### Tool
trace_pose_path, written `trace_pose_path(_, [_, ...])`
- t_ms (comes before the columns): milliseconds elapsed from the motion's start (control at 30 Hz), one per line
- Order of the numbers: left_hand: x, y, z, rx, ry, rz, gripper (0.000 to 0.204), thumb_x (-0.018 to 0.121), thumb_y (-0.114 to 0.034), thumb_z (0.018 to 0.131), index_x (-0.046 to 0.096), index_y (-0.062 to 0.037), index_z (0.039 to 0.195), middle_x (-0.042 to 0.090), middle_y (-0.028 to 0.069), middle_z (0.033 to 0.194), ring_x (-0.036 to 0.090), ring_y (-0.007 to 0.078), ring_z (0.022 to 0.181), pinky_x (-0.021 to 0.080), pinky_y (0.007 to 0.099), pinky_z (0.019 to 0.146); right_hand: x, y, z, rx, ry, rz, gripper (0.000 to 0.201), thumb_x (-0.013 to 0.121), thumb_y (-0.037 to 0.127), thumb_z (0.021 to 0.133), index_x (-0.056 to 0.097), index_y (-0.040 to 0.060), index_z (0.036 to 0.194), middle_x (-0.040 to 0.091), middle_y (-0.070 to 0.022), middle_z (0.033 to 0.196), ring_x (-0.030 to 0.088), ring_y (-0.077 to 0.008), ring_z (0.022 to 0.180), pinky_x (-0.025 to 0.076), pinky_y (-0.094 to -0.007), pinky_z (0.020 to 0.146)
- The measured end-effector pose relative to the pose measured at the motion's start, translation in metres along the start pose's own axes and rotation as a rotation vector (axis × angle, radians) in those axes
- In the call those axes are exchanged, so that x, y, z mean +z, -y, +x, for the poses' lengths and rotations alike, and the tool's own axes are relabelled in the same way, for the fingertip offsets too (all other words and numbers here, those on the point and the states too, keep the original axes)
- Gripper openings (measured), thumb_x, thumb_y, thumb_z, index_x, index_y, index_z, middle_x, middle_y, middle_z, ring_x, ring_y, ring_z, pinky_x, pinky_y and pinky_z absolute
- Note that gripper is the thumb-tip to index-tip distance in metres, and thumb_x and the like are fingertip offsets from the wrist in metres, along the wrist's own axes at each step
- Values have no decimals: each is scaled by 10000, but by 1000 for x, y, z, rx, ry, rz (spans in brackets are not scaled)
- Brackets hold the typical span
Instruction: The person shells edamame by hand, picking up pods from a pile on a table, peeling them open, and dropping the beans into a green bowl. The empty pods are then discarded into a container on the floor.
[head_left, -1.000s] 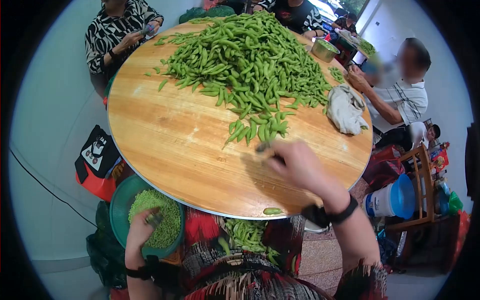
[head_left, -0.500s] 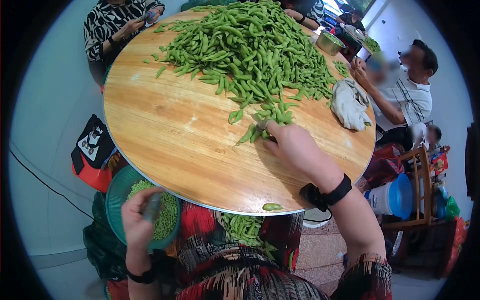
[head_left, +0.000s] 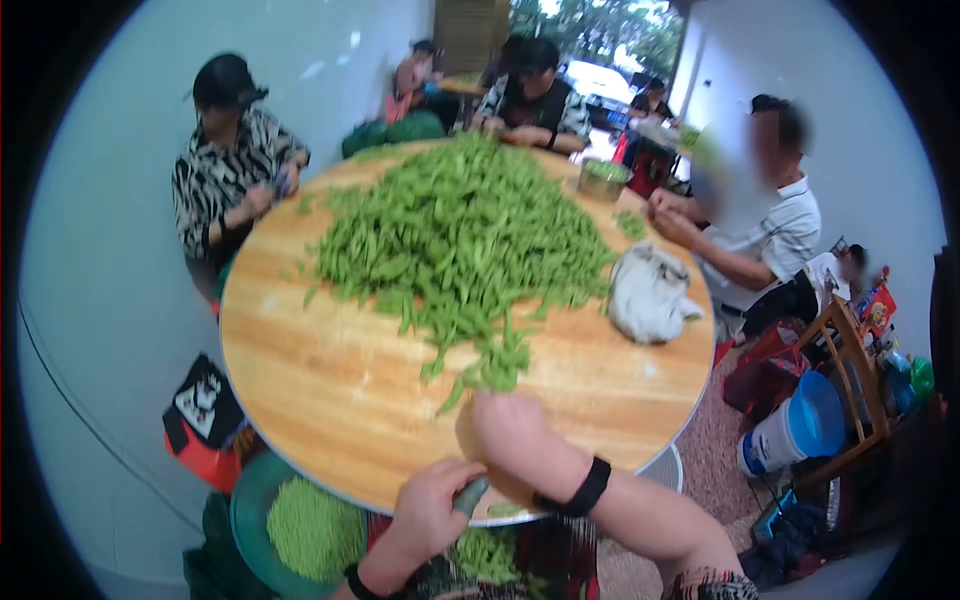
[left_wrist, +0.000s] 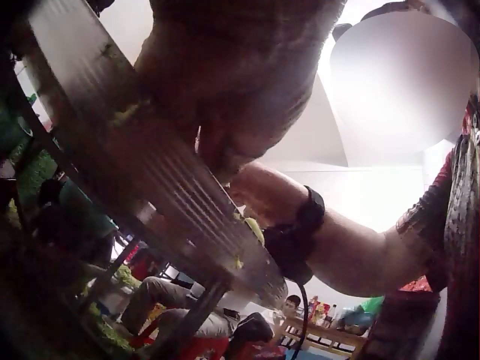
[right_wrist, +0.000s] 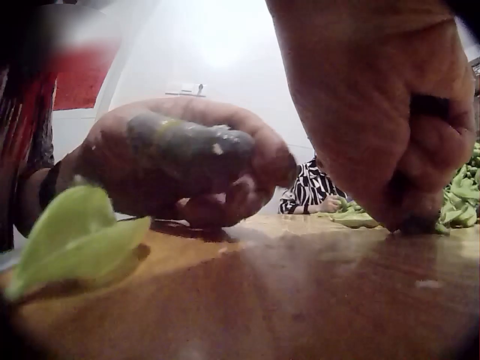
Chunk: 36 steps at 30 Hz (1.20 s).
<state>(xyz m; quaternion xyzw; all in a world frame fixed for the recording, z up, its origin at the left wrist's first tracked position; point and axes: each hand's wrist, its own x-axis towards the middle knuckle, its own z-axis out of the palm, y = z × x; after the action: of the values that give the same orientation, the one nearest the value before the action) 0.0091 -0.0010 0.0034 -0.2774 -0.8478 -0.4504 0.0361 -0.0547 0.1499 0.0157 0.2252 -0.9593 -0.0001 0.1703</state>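
Observation:
A large heap of green pods (head_left: pixel 460 230) covers the round wooden table (head_left: pixel 330 430). At the near edge my left hand (head_left: pixel 432 508) has curled fingers, a grey cover on its thumb and no pod visible in it. Beside it, my right hand (head_left: pixel 515 435) is bent down to the tabletop just below the heap's loose front pods (head_left: pixel 495 365). The right wrist view shows the right hand's (right_wrist: pixel 375 112) curled fingers at the table; what lies inside them is hidden. A split green pod (right_wrist: pixel 79 236) rests on the wood near the left hand (right_wrist: pixel 195 161).
A green basin (head_left: pixel 245 510) of shelled beans (head_left: pixel 315 530) stands below the table at left. More pods (head_left: pixel 485 555) lie at the lap. A pale cloth (head_left: pixel 650 295) and a metal bowl (head_left: pixel 604 178) are on the table's right. Several people sit around.
My left hand has moved from over the basin to the table's near edge beside my right hand. The right hand has drawn back from the loose pods. The head view has tilted upward.

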Motion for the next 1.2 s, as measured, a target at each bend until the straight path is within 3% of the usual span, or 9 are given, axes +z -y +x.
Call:
trace_pose_path(33, [6,2,1,47,-11,19,259,597,-15,767,581,3,1025,585,148,844,579,271,698,475,321,641,3,-6,-3,-46,6,27,49,603,147,636,595,100,628,576,-50,634,616,-200,547,473,-304,443])
trace_pose_path(100, [20,7,3,-272,-227,-626,306,575,-58,832,534,5,1129,588,91,773,582,187,669,460,265,575,-16,-12,-7,60,86,226,102,523,125,747,534,25,726,589,-130,607,604,-290,556,477,-367,486])
trace_pose_path(233, [6,-2,19,-537,-198,-1252,325,570,-119,864,524,-1,1163,580,72,738,564,156,587,444,243,518,-45,-13,-21,82,178,440,179,511,164,797,545,-3,743,620,-155,679,603,-340,603,478,-381,521])
trace_pose_path(433, [15,8,18,-563,-295,-1327,151,579,-83,848,606,-4,973,577,59,669,520,112,524,399,220,460,-32,-7,-48,220,216,1146,230,571,209,867,594,-15,916,599,-57,669,510,-90,617,448,-273,574])
trace_pose_path(533, [15,0,13,-554,-352,-1327,105,587,-72,840,613,0,911,579,47,672,489,77,525,358,194,447,-37,6,-55,294,194,1279,241,554,224,868,574,-14,843,572,-119,642,529,-174,550,431,-300,547])
trace_pose_path(700, [15,0,9,-584,-361,-1311,80,579,-41,833,613,12,881,600,49,721,441,51,528,291,182,447,-40,13,-59,424,318,1512,253,508,220,918,544,12,778,504,21,639,432,-45,602,372,-206,535])
trace_pose_path(800, [10,2,7,-498,-321,-1257,72,580,-34,828,614,11,873,603,47,726,477,60,550,347,190,474,-44,12,-65,560,548,2027,345,398,268,962,454,67,687,418,43,585,361,-51,513,291,-192,462])
trace_pose_path(1133, [17,7,-1,-315,-300,-754,80,534,-3,837,612,8,847,599,12,758,524,68,660,435,211,609,-44,18,-70,743,547,1920,261,417,252,956,499,85,775,444,40,627,339,-27,484,267,-164,431])
trace_pose_path(1200, [6,-12,4,-511,-266,-1282,61,554,21,793,586,3,841,586,35,747,538,83,660,424,191,591,-46,17,-73,787,622,2163,217,433,244,952,510,78,834,463,31,642,327,-16,472,244,-154,409])
